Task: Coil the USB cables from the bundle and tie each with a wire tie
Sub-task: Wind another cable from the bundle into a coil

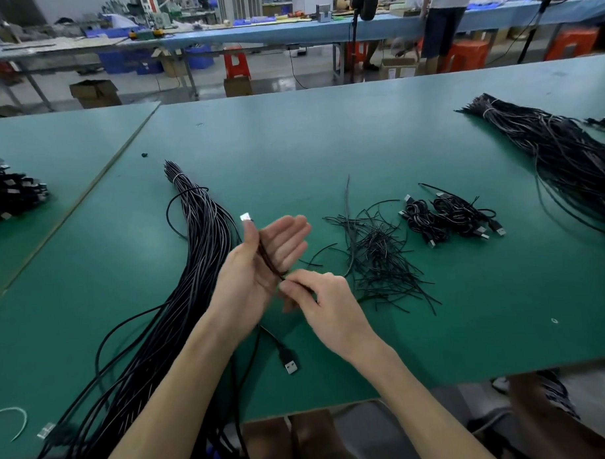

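Note:
My left hand (261,261) is palm up above the green table (325,142), its thumb pressing a black USB cable (266,256) against the palm. The cable's metal plug (246,217) sticks out above the thumb. My right hand (317,297) pinches the same cable just below the left palm. The cable's other end, a USB plug (289,363), lies on the table between my forearms. A long bundle of black cables (199,253) runs along the left. A heap of black wire ties (377,257) lies to the right of my hands. Coiled, tied cables (448,217) sit beyond it.
A second big bundle of black cables (559,151) lies at the far right. A pile of cables with plugs (8,191) sits on the left table. The table's front edge (436,382) is close to my body. A person (441,22) stands at a far bench.

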